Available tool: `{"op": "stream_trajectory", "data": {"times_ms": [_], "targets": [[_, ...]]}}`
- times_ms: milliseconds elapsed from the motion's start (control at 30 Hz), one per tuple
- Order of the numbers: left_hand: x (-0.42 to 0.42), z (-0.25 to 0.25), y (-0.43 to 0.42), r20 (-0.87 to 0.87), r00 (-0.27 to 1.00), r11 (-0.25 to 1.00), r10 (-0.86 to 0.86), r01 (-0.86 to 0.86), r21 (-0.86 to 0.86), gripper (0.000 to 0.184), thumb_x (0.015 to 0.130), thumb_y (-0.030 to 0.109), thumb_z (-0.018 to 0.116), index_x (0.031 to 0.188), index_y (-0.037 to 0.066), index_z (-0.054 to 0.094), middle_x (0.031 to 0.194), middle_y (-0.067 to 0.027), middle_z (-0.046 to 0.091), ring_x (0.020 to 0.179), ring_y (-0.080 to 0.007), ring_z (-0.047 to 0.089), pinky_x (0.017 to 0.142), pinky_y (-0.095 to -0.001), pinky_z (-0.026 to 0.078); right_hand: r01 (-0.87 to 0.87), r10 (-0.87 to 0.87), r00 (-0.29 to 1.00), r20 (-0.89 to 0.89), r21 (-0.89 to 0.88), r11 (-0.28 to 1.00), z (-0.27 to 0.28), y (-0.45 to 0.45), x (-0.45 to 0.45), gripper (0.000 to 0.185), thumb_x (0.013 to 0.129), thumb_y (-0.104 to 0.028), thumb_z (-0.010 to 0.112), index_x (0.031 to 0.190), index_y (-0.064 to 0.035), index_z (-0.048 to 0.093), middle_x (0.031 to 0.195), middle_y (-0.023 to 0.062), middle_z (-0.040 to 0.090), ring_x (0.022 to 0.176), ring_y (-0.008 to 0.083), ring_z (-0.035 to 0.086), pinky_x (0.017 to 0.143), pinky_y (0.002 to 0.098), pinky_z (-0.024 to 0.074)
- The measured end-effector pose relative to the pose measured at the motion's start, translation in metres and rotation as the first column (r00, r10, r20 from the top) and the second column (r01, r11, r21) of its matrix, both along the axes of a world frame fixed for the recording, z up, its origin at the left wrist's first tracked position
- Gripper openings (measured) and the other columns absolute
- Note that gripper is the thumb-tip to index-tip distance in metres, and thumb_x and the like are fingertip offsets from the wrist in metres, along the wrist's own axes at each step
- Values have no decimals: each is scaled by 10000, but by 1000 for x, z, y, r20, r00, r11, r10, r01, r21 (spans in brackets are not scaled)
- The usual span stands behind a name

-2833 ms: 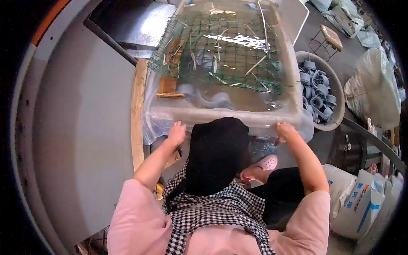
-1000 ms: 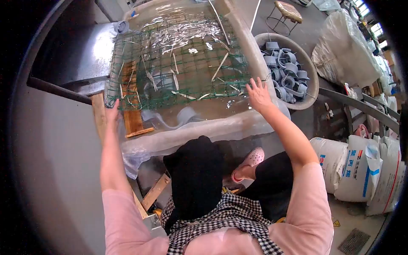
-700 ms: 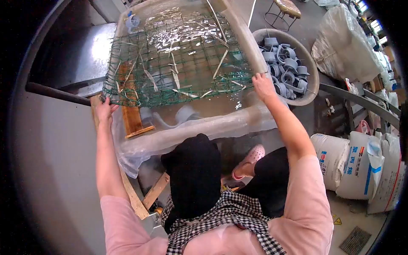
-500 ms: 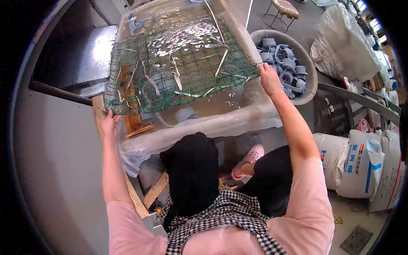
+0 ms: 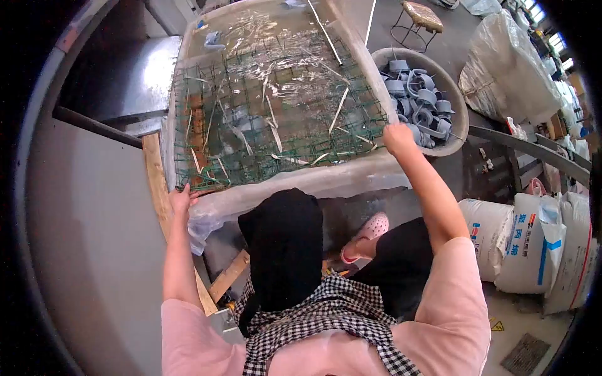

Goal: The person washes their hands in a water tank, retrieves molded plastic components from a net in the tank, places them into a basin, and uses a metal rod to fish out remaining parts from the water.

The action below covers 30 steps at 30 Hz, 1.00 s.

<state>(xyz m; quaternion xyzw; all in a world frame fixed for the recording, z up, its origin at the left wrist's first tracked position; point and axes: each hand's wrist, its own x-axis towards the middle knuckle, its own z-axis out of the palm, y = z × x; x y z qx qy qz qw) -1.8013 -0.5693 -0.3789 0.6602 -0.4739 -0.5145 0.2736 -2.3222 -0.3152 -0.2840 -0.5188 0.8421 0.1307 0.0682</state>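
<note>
A green wire grid (image 5: pixel 295 135) with pale strips tied to it lies across the water tank (image 5: pixel 338 177), mostly down at the water. My left hand (image 5: pixel 182 199) pinches its near left corner beside the tank's plastic-covered rim. At the near right corner, my right hand (image 5: pixel 399 136) is closed on the grid's edge, close to the right rim. Under the mesh on the left a brown wooden board (image 5: pixel 197 122) shows through. Grey-blue plastic parts appear blurred below the water, and one grey plastic part (image 5: pixel 214 40) sits near the far left corner.
Right of the tank stands a round tub (image 5: pixel 461 109) heaped with grey plastic fittings (image 5: pixel 426 97). A stool (image 5: pixel 421 17) is behind it. White printed sacks (image 5: pixel 523 241) stand at the lower right. A wooden plank (image 5: pixel 157 182) leans along the tank's left side.
Both hands have come down and nearer to me, the left one also moving right. The grid has lowered toward the water and now covers the near part of the tank.
</note>
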Motion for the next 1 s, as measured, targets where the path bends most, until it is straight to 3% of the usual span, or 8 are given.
{"op": "stream_trajectory", "data": {"times_ms": [233, 267, 433, 667, 700, 767, 833, 1000], "targets": [[-4, 11, 0, 281, 958, 999, -51, 48, 17, 180, 816, 121, 547, 797, -58, 553, 626, -104, 593, 474, -143, 566, 349, -250, 443, -316, 225, 918, -326, -260, 912, -54, -43, 10, 545, 716, -427, 580, 1177, -150, 494, 1311, 196, 319, 1234, 367, 254, 984, 498, 232], [-3, 12, 1, 278, 959, 998, -50, 39, 48, 178, 814, 117, 547, 795, -60, 552, 619, -105, 589, 459, -147, 561, 346, -255, 443, -156, 171, 965, -199, 89, 984, -49, -44, 17, 565, 747, -491, 536, 1262, -302, 398, 1364, 194, 227, 1236, 436, 201, 984, 535, 202], [24, -19, -15, 268, 962, 998, -43, 29, 57, 215, 790, 136, 587, 691, -53, 559, 561, -106, 569, 403, -165, 540, 331, -284, 433, -19, -30, 988, 154, 305, 952, -78, -56, 15, 569, 779, -564, 454, 1287, -331, 347, 1365, 191, 234, 1224, 443, 240, 963, 434, 322], [21, 12, -11, 328, 939, 987, -103, 56, 148, 261, 759, 174, 632, 666, -61, 566, 582, -152, 581, 477, -223, 580, 408, -322, 465, -10, -34, 995, 99, 411, 912, -107, -63, 15, 654, 769, -607, 436, 1331, -334, 244, 1403, 169, 148, 1254, 438, 180, 983, 443, 293], [23, 8, -10, 628, 776, 896, 63, 233, -378, 255, 749, 169, 634, 712, -74, 566, 657, -190, 592, 588, -266, 596, 511, -342, 476, -3, -51, 992, 119, 418, 909, -100, -62, 15, 660, 769, -607, 435, 1335, -336, 230, 1405, 170, 139, 1257, 438, 168, 985, 453, 286], [23, 2, -10, 721, 588, 512, 366, 519, -684, 260, 740, 164, 635, 758, -86, 566, 732, -227, 602, 700, -309, 612, 613, -363, 487, -7, -74, 981, 177, 416, 909, -92, -60, 17, 673, 774, -599, 436, 1345, -346, 184, 1413, 165, 107, 1266, 436, 132, 989, 489, 263], [18, -2, -11, 686, 727, 825, -26, 403, -395, 302, 715, 170, 641, 856, -85, 565, 862, -251, 591, 883, -350, 568, 769, -376, 439, 12, -85, 985, 152, 427, 904, -93, -58, 16, 675, 773, -598, 439, 1345, -345, 184, 1415, 163, 99, 1268, 436, 126, 990, 495, 258], [45, -28, -31, 432, 902, 892, -12, 205, -402, 303, 682, 161, 650, 926, -13, 600, 825, -193, 610, 808, -313, 593, 722, -363, 454, 14, -78, 987, 141, 409, 913, -88, -60, 17, 665, 779, -583, 446, 1344, -330, 203, 1401, 208, 106, 1235, 480, 170, 1005, 481, 231]]}}
